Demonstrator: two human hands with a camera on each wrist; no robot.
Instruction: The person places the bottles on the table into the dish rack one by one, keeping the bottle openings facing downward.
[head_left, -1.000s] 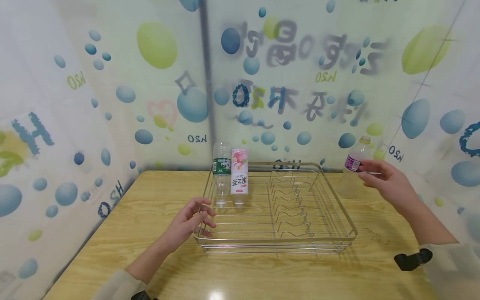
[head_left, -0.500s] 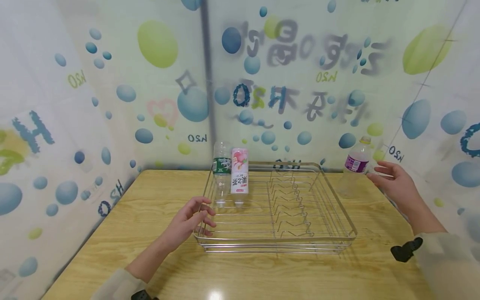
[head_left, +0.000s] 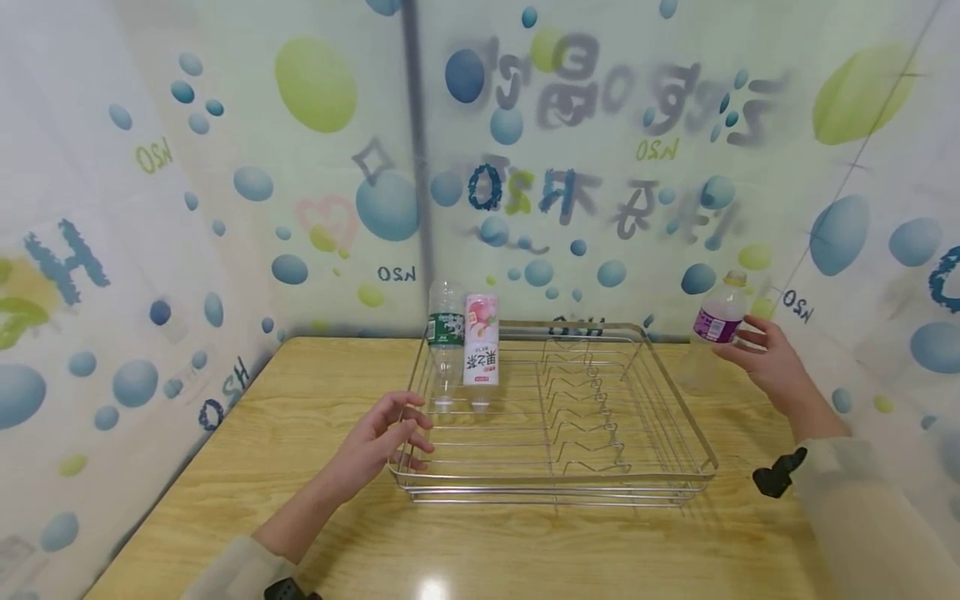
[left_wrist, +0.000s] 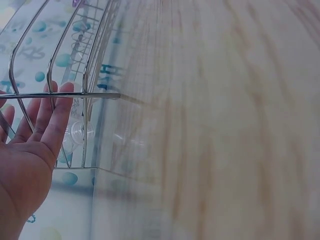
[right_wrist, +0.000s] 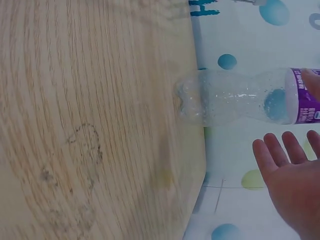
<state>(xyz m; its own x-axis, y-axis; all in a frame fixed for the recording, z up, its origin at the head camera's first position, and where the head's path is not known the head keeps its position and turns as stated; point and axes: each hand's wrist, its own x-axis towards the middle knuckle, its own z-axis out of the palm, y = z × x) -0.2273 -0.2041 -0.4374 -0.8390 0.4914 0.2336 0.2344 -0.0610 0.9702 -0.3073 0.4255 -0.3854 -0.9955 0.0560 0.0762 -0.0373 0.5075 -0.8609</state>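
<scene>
At the table's back right stands an upright clear plastic bottle (head_left: 718, 325) with a purple label and yellowish cap. Beside it is my right hand (head_left: 772, 362), its fingers nearly straight and spread; in the right wrist view the thumb overlaps the purple label (right_wrist: 309, 102), while the fingers lie apart from the bottle. My left hand (head_left: 378, 437) rests at the left side of a wire dish rack (head_left: 555, 479), its extended fingers (left_wrist: 57, 120) against the wires. Inside the rack, a green-labelled clear bottle (head_left: 447, 329) and a pink-and-white-labelled bottle (head_left: 481, 342) lie side by side.
Bent wire dividers (head_left: 585, 408) run down the right half of the rack. The wooden table (head_left: 480, 550) meets a patterned curtain (head_left: 322, 183) at the back, with more curtain on both sides.
My right hand first drew back from the purple-labelled bottle, then came in again on its right side. That bottle stays upright in its place. My left hand and the rack have not moved.
</scene>
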